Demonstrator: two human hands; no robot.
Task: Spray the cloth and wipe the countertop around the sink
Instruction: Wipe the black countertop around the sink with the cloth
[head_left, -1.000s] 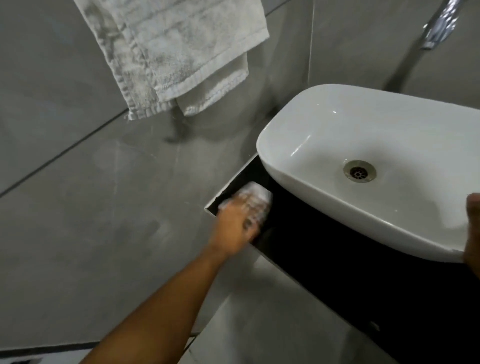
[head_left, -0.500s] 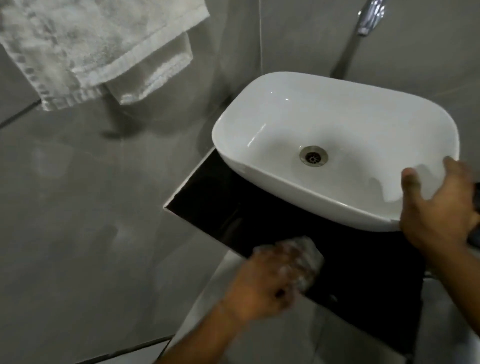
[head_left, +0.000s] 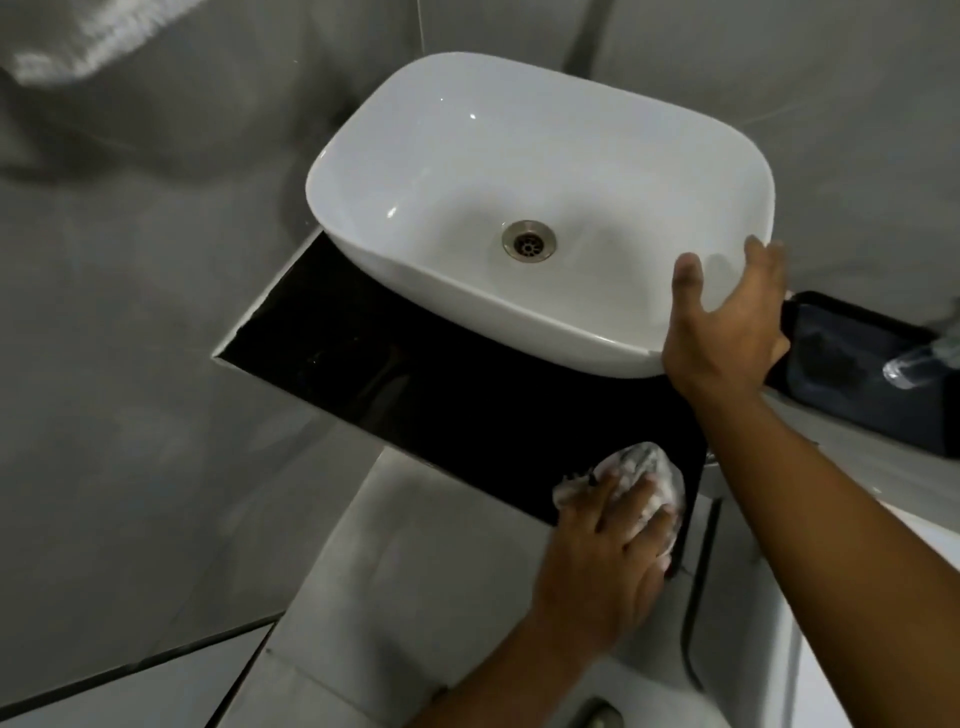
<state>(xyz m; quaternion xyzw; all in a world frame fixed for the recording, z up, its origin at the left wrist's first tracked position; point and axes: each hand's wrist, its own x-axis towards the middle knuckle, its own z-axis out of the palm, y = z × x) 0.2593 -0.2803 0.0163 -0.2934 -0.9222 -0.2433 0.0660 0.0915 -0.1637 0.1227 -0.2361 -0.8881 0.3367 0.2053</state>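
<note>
Wiping in progress: the cloth (head_left: 631, 480) is bunched into a pad, pressed flat on the black worktop (head_left: 415, 395) at its near right corner, just in front of the sink (head_left: 519, 171). The left hand (head_left: 602, 561) lies on top of it, fingers spread and bearing down, so the grip is a flat press onto the cloth, not a pinch. The cloth sticks out beyond the fingertips on the far side.

The right hand (head_left: 727, 332) is open, palm cupped on the sink's near right rim, thumb inside the bowl. It holds nothing (a brace, by the look of it).

Key relation: the unwiped-looking worktop runs left and away from the cloth. The strip's long axis goes diagonally from the near right corner to the far left corner by the wall. The left hand is the nearer one for that sweep; the right is parked on the sink and well clear of the path.

Judgement: next stroke likely goes leftward along the strip, hugging the sink base. The front edge of the worktop is close, so the cloth could slip off it.

Beyond the sink, right: a dark tray (head_left: 862, 379) with a blurred clear item on it, can't tell what.
</note>
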